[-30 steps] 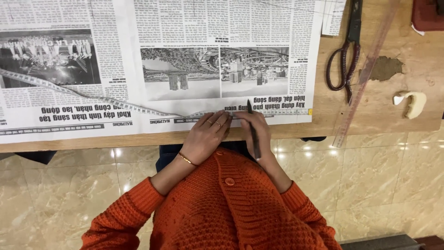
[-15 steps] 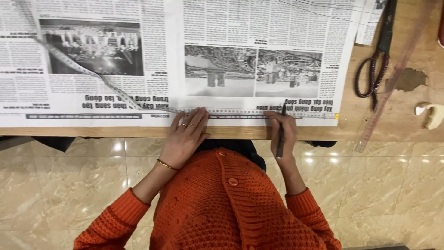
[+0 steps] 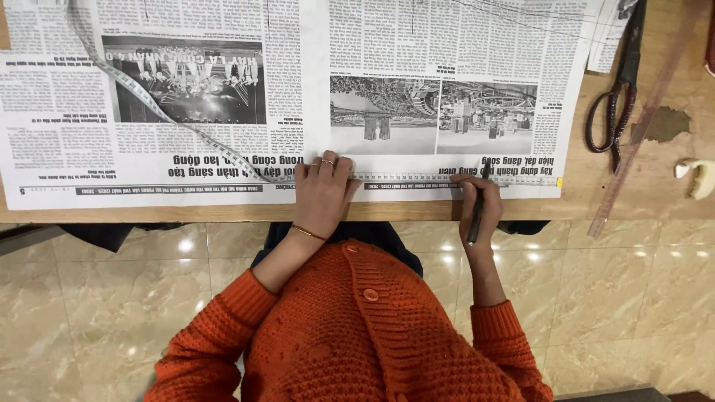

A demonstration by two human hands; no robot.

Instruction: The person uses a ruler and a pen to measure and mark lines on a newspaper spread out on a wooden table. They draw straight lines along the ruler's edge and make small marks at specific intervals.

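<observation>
A newspaper sheet (image 3: 223, 160) lies spread over a wooden table (image 3: 581, 197). A pale measuring tape (image 3: 417, 179) runs along the sheet's near edge and curves off to the upper left. My left hand (image 3: 322, 195) lies flat on the tape and presses it to the paper; a gold bracelet is on its wrist. My right hand (image 3: 477, 205) holds a dark pencil (image 3: 477, 212) with its tip on the paper beside the tape. Orange knitted sleeves cover both arms.
Dark-handled scissors (image 3: 618, 97) lie on the table to the right of the paper. A long clear ruler (image 3: 633, 145) slants beside them. A small white piece, maybe chalk (image 3: 696, 177), lies at the far right. Glossy beige floor tiles (image 3: 89, 298) show below the table edge.
My right hand has slid to the right along the tape with the pencil, away from my left hand. The view has shifted so the paper sits further left.
</observation>
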